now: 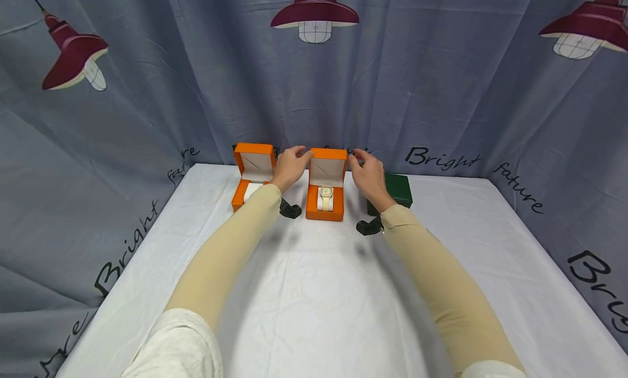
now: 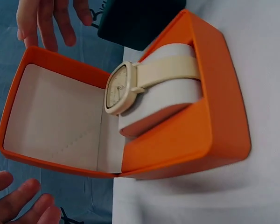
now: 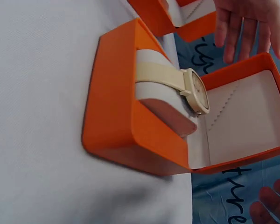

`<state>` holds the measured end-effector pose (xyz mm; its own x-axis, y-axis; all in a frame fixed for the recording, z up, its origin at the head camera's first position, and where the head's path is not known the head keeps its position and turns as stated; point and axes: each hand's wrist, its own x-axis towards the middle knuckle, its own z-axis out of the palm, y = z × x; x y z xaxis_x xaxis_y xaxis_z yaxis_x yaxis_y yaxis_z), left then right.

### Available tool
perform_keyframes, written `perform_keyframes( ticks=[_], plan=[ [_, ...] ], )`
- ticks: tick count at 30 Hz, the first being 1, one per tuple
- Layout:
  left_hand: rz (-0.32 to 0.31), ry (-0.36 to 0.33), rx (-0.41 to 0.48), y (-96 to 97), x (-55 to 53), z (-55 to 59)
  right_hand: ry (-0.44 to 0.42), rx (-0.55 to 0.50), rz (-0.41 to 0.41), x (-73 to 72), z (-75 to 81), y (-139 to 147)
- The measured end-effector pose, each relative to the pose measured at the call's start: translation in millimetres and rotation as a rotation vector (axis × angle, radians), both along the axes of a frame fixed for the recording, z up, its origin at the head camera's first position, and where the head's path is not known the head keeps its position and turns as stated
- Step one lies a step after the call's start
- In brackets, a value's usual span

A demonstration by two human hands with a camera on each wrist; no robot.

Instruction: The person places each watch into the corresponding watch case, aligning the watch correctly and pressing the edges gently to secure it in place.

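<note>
The box, orange and open, stands upright on the white cloth, its lid raised at the back. Inside the box, the pale watch is strapped around a white cushion, dial up toward the lid. The left hand is just left of the box's lid, and the right hand just right of it; both have loosely bent fingers, slightly spread and pinching nothing. Whether a fingertip touches the lid, I cannot tell. Left of the box is a second box, also orange and open, partly hidden by the left forearm. Right of the box, partly behind the right hand, sits a green box. A grey-blue curtain with printed lamps and lettering hangs behind the box.
</note>
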<state>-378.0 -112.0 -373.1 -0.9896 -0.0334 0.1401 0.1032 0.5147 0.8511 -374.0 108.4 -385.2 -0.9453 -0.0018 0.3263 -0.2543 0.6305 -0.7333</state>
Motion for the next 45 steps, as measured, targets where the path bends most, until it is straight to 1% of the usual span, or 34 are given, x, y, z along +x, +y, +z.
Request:
perform_keyframes(
  ticks=[5, 10, 15, 19, 22, 26, 32, 38, 45],
  plan=[
    [-0.022, -0.031, 0.034, 3.9, -3.3, 3.4, -0.070, 0.000, 0.012, -8.0, 3.9, -4.1],
    [-0.035, -0.061, 0.053, 6.8, -4.3, 6.4, -0.106, -0.001, 0.027, -10.8, 8.4, -7.5],
    [-0.034, -0.063, 0.061, 6.8, -6.4, 7.6, -0.115, -0.009, 0.039, -10.7, 11.1, -8.5],
    [-0.048, -0.052, 0.082, 4.5, -5.4, 7.7, -0.113, -0.023, 0.057, -8.7, 12.5, -9.5],
    [-0.059, -0.045, 0.101, 2.9, -3.0, 6.3, -0.118, -0.032, 0.073, -5.9, 12.0, -9.1],
    [-0.059, -0.031, 0.118, 1.4, 0.5, 2.1, -0.113, -0.041, 0.092, -0.9, 10.5, -8.0],
    [-0.051, 0.012, 0.111, 0.0, 6.6, -5.7, -0.085, -0.029, 0.108, 7.9, 7.2, -5.9],
    [-0.055, 0.057, 0.106, -1.4, 16.3, -12.4, -0.051, -0.010, 0.128, 18.9, 4.1, -3.0],
    [-0.066, 0.086, 0.144, -3.0, 28.3, -21.3, -0.042, 0.003, 0.165, 29.5, 0.9, -1.0]
  ],
)
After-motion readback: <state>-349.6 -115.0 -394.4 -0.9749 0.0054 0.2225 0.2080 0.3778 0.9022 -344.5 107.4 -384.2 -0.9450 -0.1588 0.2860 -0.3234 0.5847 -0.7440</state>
